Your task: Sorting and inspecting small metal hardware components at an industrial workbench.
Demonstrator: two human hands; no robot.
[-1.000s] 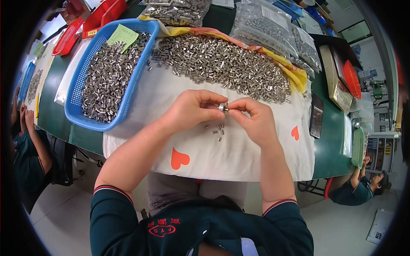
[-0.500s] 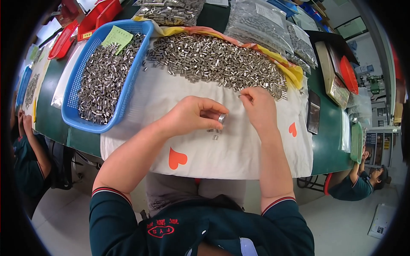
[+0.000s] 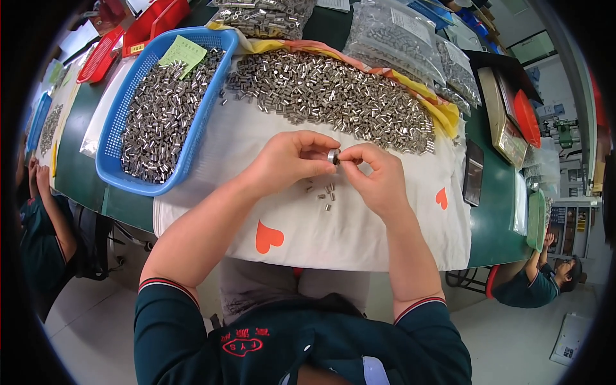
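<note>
My left hand is closed, with thumb and fingers round a short metal ring. Against that ring press the pinched thumb and forefinger of my right hand; whatever lies between those fingertips is too small or hidden to name. Several loose metal cylinders lie on the white cloth just below my hands. Beyond them spreads a large pile of similar small metal cylinders. A blue plastic basket at the left holds many more, with a green paper note on top.
Clear bags of metal parts stand behind the pile, beside a yellow cloth edge. A dark phone lies on the green table at right. Red trays sit far left. Other people work at both sides.
My right hand has come left from the pile's near edge to the ring. My left hand has lifted slightly away from me, uncovering more loose cylinders.
</note>
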